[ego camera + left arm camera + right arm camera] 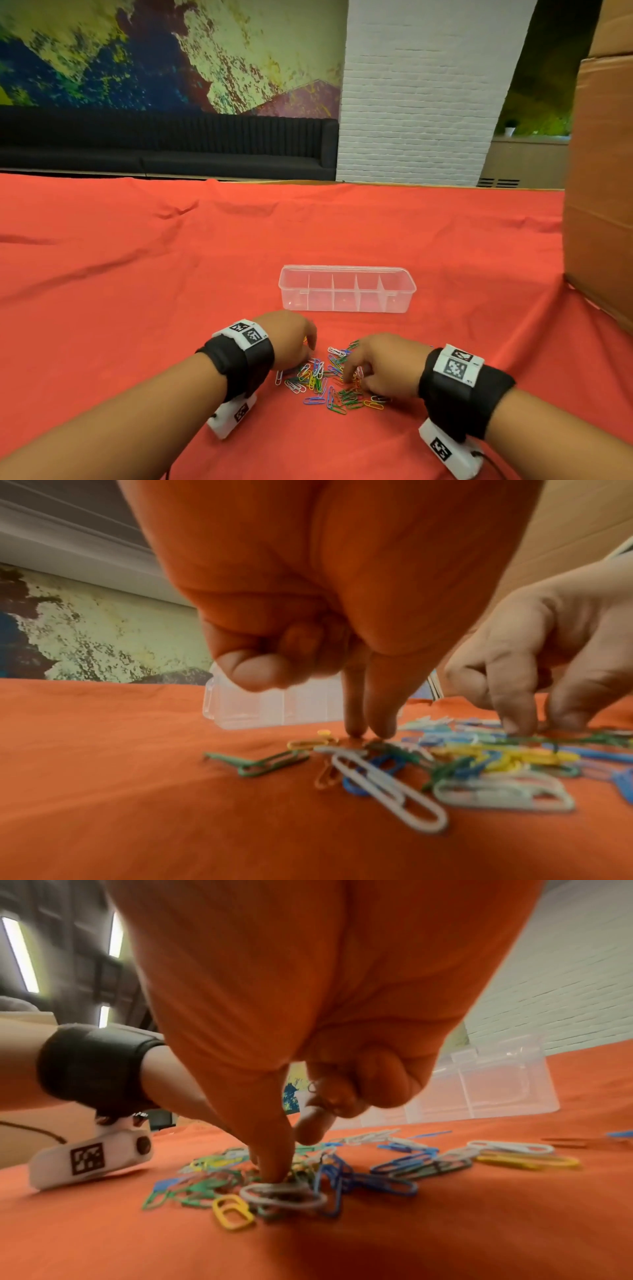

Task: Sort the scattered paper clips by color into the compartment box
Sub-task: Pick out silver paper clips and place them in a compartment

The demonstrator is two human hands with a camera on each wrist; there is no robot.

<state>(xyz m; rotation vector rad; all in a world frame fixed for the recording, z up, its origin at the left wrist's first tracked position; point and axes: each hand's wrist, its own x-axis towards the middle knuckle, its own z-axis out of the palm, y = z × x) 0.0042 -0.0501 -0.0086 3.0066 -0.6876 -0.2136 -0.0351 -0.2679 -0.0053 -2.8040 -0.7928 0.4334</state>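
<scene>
Paper clips (329,380) all lie heaped just in front of the compartment box (347,289), whose compartments look empty. The left hand (291,337) and right hand (380,365) have fingertips down among the clips; whether either pinches one, I cannot tell.

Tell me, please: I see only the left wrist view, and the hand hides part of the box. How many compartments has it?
Observer: In the head view the compartment box shows four dividers, so five compartments in a row.
Operator: Is any clip inside?
Observer: No, all five look empty; the paper clips lie on the red cloth in front of it.
Operator: And the right hand?
Observer: The right wrist view shows the right hand pushing one finger down into the pile; a pinch I cannot confirm.
</scene>
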